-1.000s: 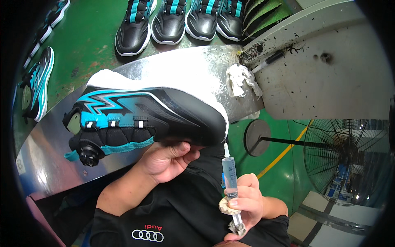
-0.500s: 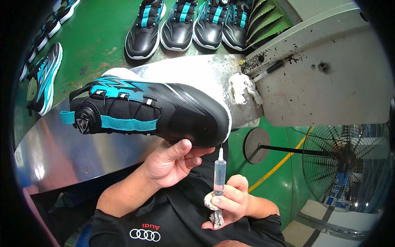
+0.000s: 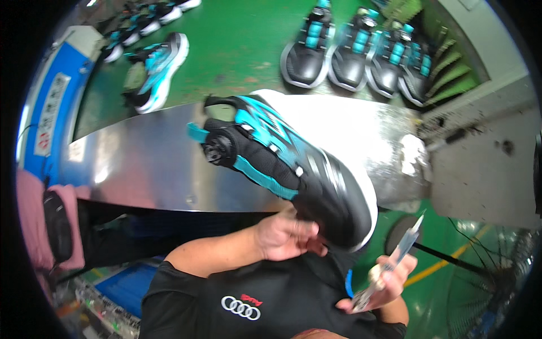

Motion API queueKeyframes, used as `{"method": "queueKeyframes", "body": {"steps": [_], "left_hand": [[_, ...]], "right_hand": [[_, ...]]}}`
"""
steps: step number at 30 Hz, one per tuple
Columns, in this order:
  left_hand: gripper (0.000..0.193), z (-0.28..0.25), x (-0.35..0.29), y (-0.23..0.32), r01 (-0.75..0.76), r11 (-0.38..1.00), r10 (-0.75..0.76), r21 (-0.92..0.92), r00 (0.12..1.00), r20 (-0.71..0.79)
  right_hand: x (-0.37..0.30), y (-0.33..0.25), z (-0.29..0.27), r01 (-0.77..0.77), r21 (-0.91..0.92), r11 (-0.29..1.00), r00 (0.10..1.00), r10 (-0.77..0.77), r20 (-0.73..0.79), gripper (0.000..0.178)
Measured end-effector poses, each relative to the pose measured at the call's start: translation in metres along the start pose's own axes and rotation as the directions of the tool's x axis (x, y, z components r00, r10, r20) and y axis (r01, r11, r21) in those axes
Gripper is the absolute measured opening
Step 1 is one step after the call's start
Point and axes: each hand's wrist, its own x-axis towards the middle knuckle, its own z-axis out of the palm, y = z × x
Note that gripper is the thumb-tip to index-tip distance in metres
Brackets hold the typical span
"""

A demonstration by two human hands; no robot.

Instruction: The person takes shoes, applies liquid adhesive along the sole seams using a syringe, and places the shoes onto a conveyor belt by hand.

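A black and turquoise sneaker (image 3: 333, 195) with a dial lace closure is tilted over the metal bench, its toe pointing to the lower right. My left hand (image 3: 285, 234) grips it from below along the near side, close to the toe; some fingers are hidden behind the shoe. To the right of the toe, my right hand (image 3: 392, 282) is closed around a clear syringe (image 3: 403, 247). Its needle points up and to the right, apart from the shoe. Some whitish wadding appears around the syringe's lower end. Motion blurs the picture.
Several matching sneakers (image 3: 307, 59) stand on the green surface beyond the metal bench (image 3: 141, 164), with others (image 3: 161, 70) at far left. A crumpled white cloth (image 3: 414, 153) lies by a grey machine panel (image 3: 485, 169). A fan (image 3: 497, 282) stands at right. Someone in pink (image 3: 34, 220) is at left.
The needle was at the sole edge by the toe; now the syringe is away to the right and tilted. The sneaker has turned toe-downward. The whole view has swung leftward.
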Motion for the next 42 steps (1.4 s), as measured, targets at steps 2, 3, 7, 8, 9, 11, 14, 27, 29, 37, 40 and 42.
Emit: {"method": "queueKeyframes", "body": {"steps": [2, 3, 7, 8, 9, 11, 14, 27, 29, 37, 40, 42], "left_hand": [[0.051, 0.005, -0.041, -0.005, -0.064, 0.998, 0.061, -0.013, 0.981, -0.185], [0.061, 0.012, -0.065, -0.004, -0.100, 0.995, 0.100, 0.016, 0.957, -0.271], [0.074, 0.038, -0.125, 0.009, -0.254, 0.904, 0.408, 0.344, 0.753, -0.516], [0.075, 0.038, -0.126, 0.014, -0.268, 0.856, 0.487, 0.442, 0.705, -0.516], [0.074, 0.031, -0.133, 0.022, -0.248, 0.827, 0.503, 0.504, 0.727, -0.468], [0.072, 0.030, -0.130, 0.030, -0.261, 0.763, 0.566, 0.591, 0.711, -0.418], [0.067, 0.029, -0.111, 0.068, -0.271, 0.649, 0.663, 0.711, 0.660, -0.354], [0.034, -0.015, 0.056, 0.271, 0.066, 0.451, 0.697, 0.890, 0.597, -0.397], [0.038, 0.000, 0.048, 0.272, 0.358, 0.329, 0.684, 0.874, 0.547, -0.482], [0.028, 0.006, -0.079, 0.259, 0.089, 0.236, 0.871, 0.968, 0.422, -0.251], [0.036, -0.004, -0.160, 0.270, -0.178, 0.310, 0.932, 0.934, 0.253, -0.261], [0.041, 0.002, -0.170, 0.282, -0.313, 0.314, 0.944, 0.896, 0.206, -0.258]], "right_hand": [[0.004, 0.024, 0.007, -0.008, -0.020, 1.000, 0.991, 0.011, 0.137, 0.074], [0.008, 0.036, 0.014, 0.003, -0.044, 0.999, 0.982, 0.006, 0.187, 0.075], [0.026, 0.075, 0.050, -0.033, -0.007, 0.999, 0.969, 0.034, 0.243, 0.078], [0.031, 0.081, 0.058, -0.045, 0.001, 0.999, 0.968, 0.044, 0.245, 0.078], [0.035, 0.087, 0.065, -0.058, 0.004, 0.998, 0.967, 0.055, 0.248, 0.079], [0.043, 0.093, 0.076, -0.077, 0.018, 0.997, 0.970, 0.071, 0.234, 0.079], [0.046, 0.097, 0.090, -0.137, 0.043, 0.990, 0.962, 0.123, 0.243, 0.078], [0.052, 0.092, 0.093, -0.162, -0.017, 0.987, 0.946, 0.160, 0.281, 0.078], [0.051, 0.094, 0.093, -0.181, -0.028, 0.983, 0.944, 0.182, 0.275, 0.078], [0.053, 0.091, 0.096, -0.159, -0.052, 0.986, 0.951, 0.167, 0.259, 0.079], [0.055, 0.089, 0.098, -0.141, -0.029, 0.990, 0.953, 0.143, 0.266, 0.079], [0.055, 0.089, 0.098, -0.141, -0.038, 0.989, 0.953, 0.146, 0.264, 0.079]]}}
